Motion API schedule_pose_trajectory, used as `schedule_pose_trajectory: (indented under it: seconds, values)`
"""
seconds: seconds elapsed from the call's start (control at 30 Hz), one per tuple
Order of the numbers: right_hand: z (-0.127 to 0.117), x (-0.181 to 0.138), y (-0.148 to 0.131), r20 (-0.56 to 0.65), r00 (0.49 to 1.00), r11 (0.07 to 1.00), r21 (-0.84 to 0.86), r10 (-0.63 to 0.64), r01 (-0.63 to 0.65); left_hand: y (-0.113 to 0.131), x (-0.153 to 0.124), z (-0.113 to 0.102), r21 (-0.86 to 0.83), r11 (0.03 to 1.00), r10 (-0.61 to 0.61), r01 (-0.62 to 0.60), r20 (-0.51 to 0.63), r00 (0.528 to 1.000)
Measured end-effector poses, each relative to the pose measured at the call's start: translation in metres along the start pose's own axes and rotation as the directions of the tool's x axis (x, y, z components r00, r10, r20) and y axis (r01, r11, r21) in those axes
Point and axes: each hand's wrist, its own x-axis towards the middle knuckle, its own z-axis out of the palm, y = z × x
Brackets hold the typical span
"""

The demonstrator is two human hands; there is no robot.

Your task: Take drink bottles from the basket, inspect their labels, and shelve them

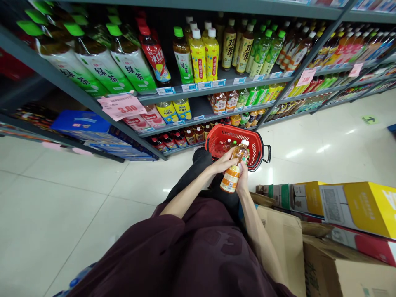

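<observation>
An amber drink bottle (230, 180) with a white cap and an orange-and-white label is tilted between my two hands. My left hand (225, 161) is closed around its upper part from the left. From the other side, my right hand (243, 178) grips the bottle, its thumb near the label's top edge. Just beyond them a red shopping basket (255, 142) with black handles stands on the floor by the shelf. Several small bottles (229, 143) lie inside it, partly hidden by my hands and the held bottle.
Shelves (173, 88) of bottled drinks run along the front, with pink price signs (122, 106) sticking out. Cardboard boxes (281, 231) and yellow cartons (355, 206) are stacked close on my right. Blue drink cases (82, 126) sit at the left. Pale tiled floor (71, 206) lies around me.
</observation>
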Motion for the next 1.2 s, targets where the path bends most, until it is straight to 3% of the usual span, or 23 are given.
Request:
schedule_pose_trajectory:
  seconds: [0.17,0.5,0.8,1.2]
  values:
    - [0.004,-0.003,-0.004,0.028,0.998,0.998,0.025,0.063,-0.063,0.004,-0.002,0.000,0.085,0.996,-0.029,0.030,-0.018,0.999]
    - [0.000,0.000,-0.001,-0.028,0.983,0.982,-0.059,-0.180,0.178,0.009,-0.001,-0.010,-0.064,0.994,-0.094,0.091,-0.033,0.995]
    - [0.004,-0.003,-0.007,-0.024,0.991,0.991,0.016,-0.132,0.133,0.018,-0.001,-0.010,-0.203,0.974,-0.108,0.101,-0.027,0.994]
    - [-0.002,-0.001,-0.002,-0.016,0.994,0.994,-0.020,-0.110,0.110,0.018,-0.006,-0.013,-0.122,0.989,-0.073,0.078,0.048,0.996]
